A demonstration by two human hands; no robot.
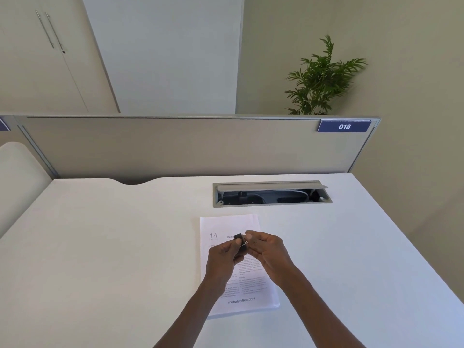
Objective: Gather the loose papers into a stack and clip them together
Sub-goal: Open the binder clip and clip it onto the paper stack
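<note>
Both hands, left [224, 254] and right [266, 247], pinch the clip [240, 239] (small, stiff, springy) above the papers [251, 223]. Paper is thin and floppy; best held by its edge.

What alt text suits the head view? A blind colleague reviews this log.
Both hands, left hand and right hand, hold a small black binder clip above a stack of printed papers on a white desk. Behind: open cable tray, divider, plant.
</note>
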